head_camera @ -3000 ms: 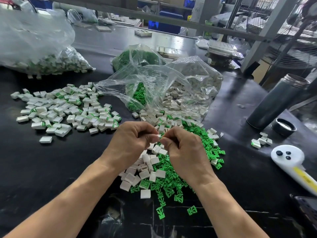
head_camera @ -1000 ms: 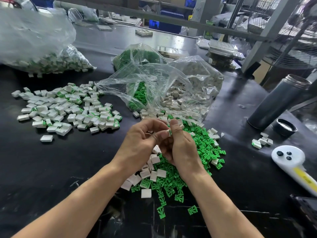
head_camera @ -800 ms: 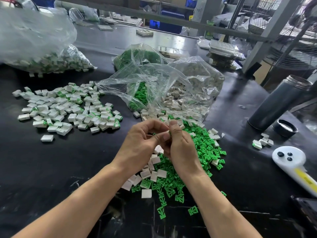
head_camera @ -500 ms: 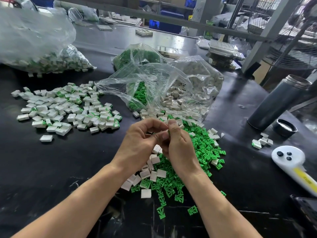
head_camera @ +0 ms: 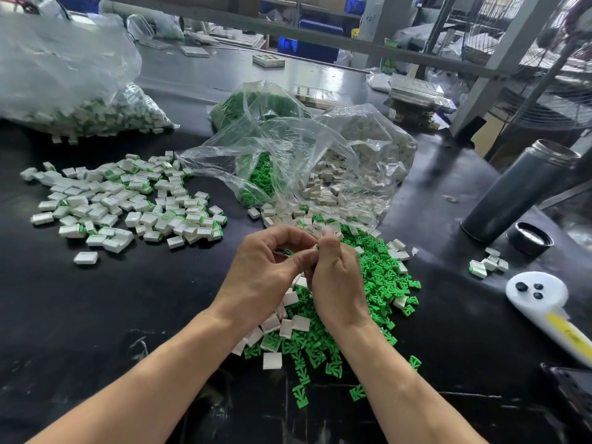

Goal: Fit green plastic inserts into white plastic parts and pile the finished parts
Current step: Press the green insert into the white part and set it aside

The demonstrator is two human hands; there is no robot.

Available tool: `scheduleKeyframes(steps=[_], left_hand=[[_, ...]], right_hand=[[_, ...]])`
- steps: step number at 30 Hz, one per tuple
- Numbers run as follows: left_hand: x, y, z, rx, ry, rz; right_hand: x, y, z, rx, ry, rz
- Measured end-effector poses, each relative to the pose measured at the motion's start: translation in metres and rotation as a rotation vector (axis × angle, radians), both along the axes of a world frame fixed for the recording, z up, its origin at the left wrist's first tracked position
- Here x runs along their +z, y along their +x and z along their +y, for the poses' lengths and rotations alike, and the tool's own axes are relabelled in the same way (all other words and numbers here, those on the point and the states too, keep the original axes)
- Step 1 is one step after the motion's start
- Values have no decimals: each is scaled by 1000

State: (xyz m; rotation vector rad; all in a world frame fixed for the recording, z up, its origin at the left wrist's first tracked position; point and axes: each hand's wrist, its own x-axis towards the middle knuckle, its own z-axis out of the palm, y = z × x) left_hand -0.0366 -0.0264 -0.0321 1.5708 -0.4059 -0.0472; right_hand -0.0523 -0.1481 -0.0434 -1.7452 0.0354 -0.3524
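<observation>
My left hand (head_camera: 266,270) and my right hand (head_camera: 336,283) meet fingertip to fingertip above the table's middle, pinching one small part between them; the fingers hide nearly all of it. Under the hands lies a loose heap of green inserts (head_camera: 378,277) mixed with white parts (head_camera: 291,325). A spread pile of finished white parts with green edges (head_camera: 128,203) lies to the left. An open clear bag (head_camera: 320,161) behind the hands spills more green inserts and white parts.
A big clear bag of parts (head_camera: 80,91) sits at the far left. At the right stand a grey flask (head_camera: 519,193), its black cap (head_camera: 530,238), several small white parts (head_camera: 487,264) and a white handheld device (head_camera: 544,306). A metal frame crosses the back.
Both hands have risen slightly and shifted right since three seconds ago. Over the last second they stay pressed together on the small part, with only slight finger movement.
</observation>
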Motion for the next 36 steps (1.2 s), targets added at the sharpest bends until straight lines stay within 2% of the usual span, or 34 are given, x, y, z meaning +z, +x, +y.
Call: scheduleKeyframes(steps=[15,30,33,36], left_hand=[[0,-2,1,20,31,-17],[1,2,4,65,18,-30],[-1,8,10,129,13,-24],[-2,11,13,130,-11,-16]], right_hand=[[-1,2,2,-55,-15,6],[5,-5,-2,-22,-6,29],[9,-7,-12,-67,-47,-18],[11,-9,-18,-5,-89,-68]])
